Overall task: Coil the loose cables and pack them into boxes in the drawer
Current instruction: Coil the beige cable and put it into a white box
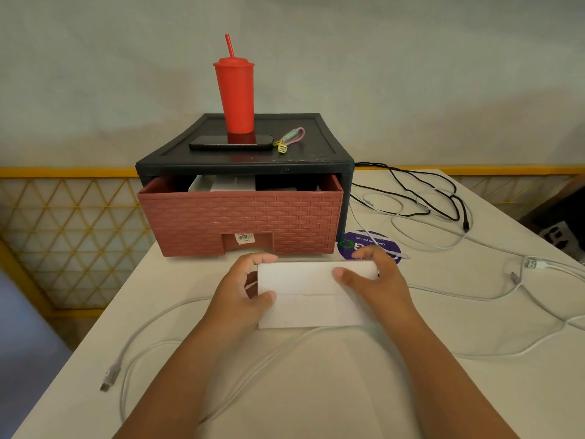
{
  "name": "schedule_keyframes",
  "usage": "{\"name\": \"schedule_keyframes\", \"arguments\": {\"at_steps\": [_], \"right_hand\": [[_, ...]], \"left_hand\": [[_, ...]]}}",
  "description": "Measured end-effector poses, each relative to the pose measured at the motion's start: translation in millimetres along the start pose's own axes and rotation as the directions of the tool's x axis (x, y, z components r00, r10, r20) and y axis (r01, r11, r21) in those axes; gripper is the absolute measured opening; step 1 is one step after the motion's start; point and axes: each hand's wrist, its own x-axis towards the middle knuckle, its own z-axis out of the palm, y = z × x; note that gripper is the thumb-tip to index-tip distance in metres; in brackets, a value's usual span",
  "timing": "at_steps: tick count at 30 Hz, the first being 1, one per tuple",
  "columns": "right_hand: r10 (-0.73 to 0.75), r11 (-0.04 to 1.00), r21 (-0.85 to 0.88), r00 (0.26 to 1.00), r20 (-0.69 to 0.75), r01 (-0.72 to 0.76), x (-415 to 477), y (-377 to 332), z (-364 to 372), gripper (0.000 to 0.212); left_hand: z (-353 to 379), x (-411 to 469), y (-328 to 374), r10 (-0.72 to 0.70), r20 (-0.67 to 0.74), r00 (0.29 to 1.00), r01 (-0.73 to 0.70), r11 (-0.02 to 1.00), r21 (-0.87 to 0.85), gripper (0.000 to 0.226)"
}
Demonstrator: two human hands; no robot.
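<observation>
A pale wall and a yellow lattice rail stand behind a white tabletop (316, 391). At its far edge sits a dark drawer unit (240, 156) whose brick-patterned drawer (240, 220) is partly pulled out, with white boxes showing inside. On top of the unit are a red tumbler (235, 93), a phone (231, 142) and a keyring strap (291, 139).

Just in front of the drawer, near the middle of the tabletop, lies a white box (307, 299). The left hand (240, 296) grips its left end, fingers curled over the far edge and thumb on the near face. The right hand (373, 280) holds the right end the same way, thumb pressed on the lid.

None of the cables is coiled. A white cable (148, 324) loops along the near left edge. A black cable (421, 185) and more white cables (474, 297) sprawl toward the right edge, past a purple sticker (373, 242).

The step in hand looks like readying this box, probably opening it. The next move calls for lifting the lid along its seam, then freeing one hand to gather a cable into loops small enough to fit inside.
</observation>
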Motion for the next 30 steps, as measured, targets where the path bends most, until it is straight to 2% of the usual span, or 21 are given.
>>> {"name": "schedule_keyframes", "arguments": {"at_steps": [4,9,11,13,16,20,24,26,30], "right_hand": [[0.065,0.962,0.265,0.998,-0.014,-0.059,-1.6,-4.8,-5.9,0.044],[-0.016,0.894,0.444,0.996,-0.090,0.055,-10.4,-22.1,-6.9,0.026],[-0.026,0.878,0.470,0.989,-0.144,0.091,-13.5,-25.4,-4.2,0.022],[-0.042,0.886,0.446,0.978,-0.202,0.130,-17.9,-28.4,3.2,0.022],[-0.122,0.924,0.336,0.974,-0.192,0.182,-27.9,-31.2,18.3,0.027],[-0.262,0.917,0.307,0.965,-0.020,0.256,-37.9,-34.2,26.6,0.025],[-0.374,0.908,0.290,0.896,0.241,0.301,-39.5,-36.3,22.0,0.034],[-0.347,0.918,0.327,0.852,0.392,0.224,-37.7,-36.6,19.4,0.042],[-0.198,0.872,0.474,0.800,0.566,-0.119,-35.0,-36.5,17.0,0.070]], "left_hand": [[2.8,-0.5,3.6,0.034,-0.032,0.999,-0.034,0.999,-0.024,0.055],[5.6,4.3,12.1,-0.043,-0.144,0.989,-0.006,0.948,-0.319,0.049],[11.7,4.7,13.4,-0.154,-0.179,0.972,0.058,0.891,-0.451,0.065],[23.6,1.2,15.9,-0.289,-0.156,0.944,0.136,0.776,-0.616,0.079],[41.1,-5.3,23.5,-0.324,-0.092,0.942,0.148,0.644,-0.751,0.076],[36.1,-6.4,29.4,-0.297,-0.167,0.940,0.066,0.639,-0.766,0.097],[28.2,-6.5,32.1,-0.294,-0.183,0.938,0.069,0.675,-0.735,0.102],[27.5,-7.3,30.3,-0.267,-0.150,0.952,0.077,0.684,-0.726,0.087],[31.7,-9.3,28.6,-0.199,-0.037,0.979,0.114,0.693,-0.711,0.080]]}}
